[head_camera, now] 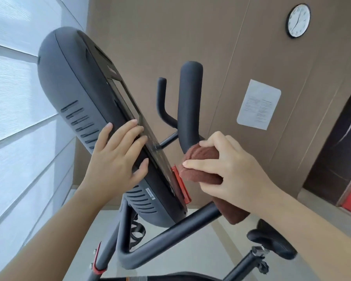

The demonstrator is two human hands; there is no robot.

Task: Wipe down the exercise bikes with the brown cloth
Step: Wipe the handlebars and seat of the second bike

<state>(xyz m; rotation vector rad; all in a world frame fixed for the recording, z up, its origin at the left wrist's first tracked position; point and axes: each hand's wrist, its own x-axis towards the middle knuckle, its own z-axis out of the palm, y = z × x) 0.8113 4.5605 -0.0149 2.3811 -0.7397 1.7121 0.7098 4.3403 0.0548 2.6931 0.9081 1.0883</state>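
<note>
A dark grey exercise bike console (73,102) fills the left centre of the head view, seen edge-on with its screen facing right. My left hand (118,157) lies flat on its vented back, fingers spread and curling over the edge. My right hand (229,169) is shut on a folded brown cloth (201,165), pressed against the console's lower front beside an orange tab (181,183). The cloth's end hangs below my wrist. Black handlebars (190,102) rise behind the cloth.
A black saddle (272,242) on its post sits at the lower right. The bike's front bar (170,234) crosses below the console. Window blinds are at the left; a brown wall with a clock (298,20) and a paper notice (258,104) stands behind.
</note>
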